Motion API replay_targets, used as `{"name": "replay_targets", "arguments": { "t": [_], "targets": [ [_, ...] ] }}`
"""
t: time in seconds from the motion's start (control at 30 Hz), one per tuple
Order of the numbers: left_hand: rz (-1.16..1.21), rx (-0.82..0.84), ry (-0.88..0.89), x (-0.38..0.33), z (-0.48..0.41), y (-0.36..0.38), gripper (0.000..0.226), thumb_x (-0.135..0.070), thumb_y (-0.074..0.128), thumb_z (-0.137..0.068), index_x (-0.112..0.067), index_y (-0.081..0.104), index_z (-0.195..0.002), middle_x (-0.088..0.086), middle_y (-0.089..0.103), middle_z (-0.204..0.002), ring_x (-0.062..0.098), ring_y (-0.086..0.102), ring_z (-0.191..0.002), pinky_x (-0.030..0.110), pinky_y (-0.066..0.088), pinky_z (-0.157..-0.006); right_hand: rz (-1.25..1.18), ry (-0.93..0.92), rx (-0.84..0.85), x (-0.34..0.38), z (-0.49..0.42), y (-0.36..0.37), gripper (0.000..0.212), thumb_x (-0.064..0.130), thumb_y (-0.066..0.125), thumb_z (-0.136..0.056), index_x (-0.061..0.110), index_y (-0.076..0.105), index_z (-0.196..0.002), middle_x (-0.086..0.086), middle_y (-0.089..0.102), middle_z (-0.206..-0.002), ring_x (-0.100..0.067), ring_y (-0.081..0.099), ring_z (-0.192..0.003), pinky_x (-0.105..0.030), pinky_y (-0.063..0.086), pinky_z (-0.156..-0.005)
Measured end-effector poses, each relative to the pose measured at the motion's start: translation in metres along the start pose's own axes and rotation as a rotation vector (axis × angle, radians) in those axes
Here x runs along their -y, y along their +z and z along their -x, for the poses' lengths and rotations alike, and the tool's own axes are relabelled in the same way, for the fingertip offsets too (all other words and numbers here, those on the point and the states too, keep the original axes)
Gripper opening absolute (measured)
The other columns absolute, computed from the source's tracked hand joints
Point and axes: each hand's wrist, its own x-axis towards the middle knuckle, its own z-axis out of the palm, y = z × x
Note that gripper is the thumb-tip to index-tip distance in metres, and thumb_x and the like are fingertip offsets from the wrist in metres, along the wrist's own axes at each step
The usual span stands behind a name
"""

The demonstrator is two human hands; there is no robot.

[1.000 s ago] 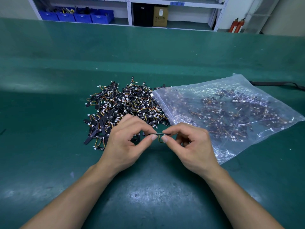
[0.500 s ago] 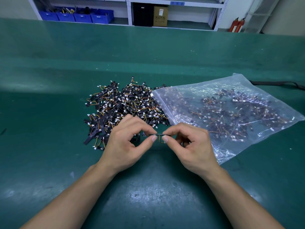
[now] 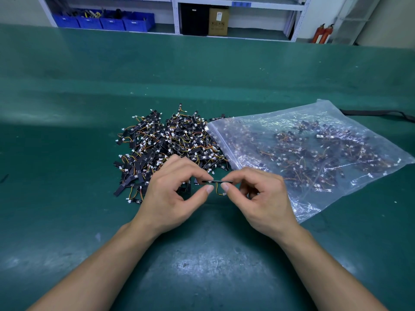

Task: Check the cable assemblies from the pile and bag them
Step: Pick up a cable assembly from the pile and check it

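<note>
I see the cable assembly (image 3: 217, 181) held between my two hands, just above the table (image 3: 202, 272). My left hand (image 3: 173, 194) pinches its left end between thumb and forefinger, and my right hand (image 3: 262, 198) pinches the right end the same way; the other fingers of both hands are curled. The black strip lies level, with its long axis running straight across from one hand to the other, one end pointing left and one right. Its thin orange and yellow wires hang in a small loop below the strip, between my two thumbs, ending in a small white plug by the right thumb.

The pile (image 3: 168, 144) of loose assemblies lies just beyond my left hand, its near edge partly hidden behind the knuckles. The clear bag (image 3: 314, 153), with assemblies already in it, lies beyond and to the right of my right hand, its mouth against the pile.

Compared with a second ago, almost nothing differs: both hands hold the same pinch in the same place, and the strip is level as before.
</note>
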Motion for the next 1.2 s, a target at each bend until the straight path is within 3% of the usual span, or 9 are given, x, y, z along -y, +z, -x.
{"name": "replay_targets", "arguments": {
  "t": [0.27, 0.5, 0.67, 1.03, 1.2],
  "targets": [
    [0.001, -0.009, 0.004, -0.0008, -0.001, 0.0002, 0.007, -0.017, 0.073, -0.087, -0.01, 0.073, -0.084, -0.005, 0.068, -0.084, 0.016, 0.058, -0.081, 0.036, 0.045, -0.074, -0.018, 0.006, -0.005, 0.0011, 0.0013, -0.0007, 0.013, 0.013, 0.08, -0.082, 0.022, 0.076, -0.09, 0.013, 0.067, -0.077, -0.01, 0.051, -0.052, -0.007, 0.033, -0.055],
    [-0.019, -0.002, -0.005, -0.0028, -0.001, -0.0002, 0.004, -0.009, 0.076, -0.084, -0.009, 0.073, -0.082, -0.004, 0.068, -0.083, 0.017, 0.057, -0.08, 0.033, 0.045, -0.074, -0.009, -0.004, 0.004, 0.0012, 0.001, 0.0002, 0.01, 0.012, 0.08, -0.082, 0.019, 0.077, -0.088, 0.014, 0.067, -0.077, -0.008, 0.051, -0.051, -0.006, 0.033, -0.056],
    [-0.005, 0.009, -0.004, -0.0019, -0.0009, -0.0012, 0.009, -0.019, 0.073, -0.086, -0.009, 0.073, -0.085, -0.004, 0.068, -0.085, 0.015, 0.057, -0.081, 0.029, 0.043, -0.076, 0.021, -0.027, 0.003, -0.0013, 0.0002, 0.0003, 0.005, 0.011, 0.078, -0.085, 0.017, 0.077, -0.086, 0.018, 0.065, -0.075, -0.003, 0.051, -0.056, -0.007, 0.036, -0.059],
    [-0.015, -0.01, -0.005, -0.0019, -0.0011, -0.0003, 0.007, -0.017, 0.072, -0.087, -0.011, 0.073, -0.083, -0.006, 0.067, -0.083, 0.014, 0.056, -0.08, 0.026, 0.042, -0.075, -0.019, 0.0, 0.014, 0.0008, 0.0023, 0.0, 0.011, 0.018, 0.077, -0.082, 0.02, 0.076, -0.093, 0.016, 0.067, -0.08, -0.01, 0.051, -0.048, -0.006, 0.031, -0.054],
    [-0.014, 0.004, -0.009, -0.0026, -0.001, -0.0003, 0.006, -0.016, 0.074, -0.087, -0.011, 0.073, -0.083, -0.006, 0.067, -0.083, 0.013, 0.056, -0.081, 0.022, 0.039, -0.075, 0.01, -0.016, 0.021, -0.0002, 0.0018, 0.0001, 0.008, 0.011, 0.078, -0.084, 0.017, 0.076, -0.087, 0.013, 0.067, -0.077, -0.007, 0.051, -0.052, -0.007, 0.034, -0.056]
  ]
}}
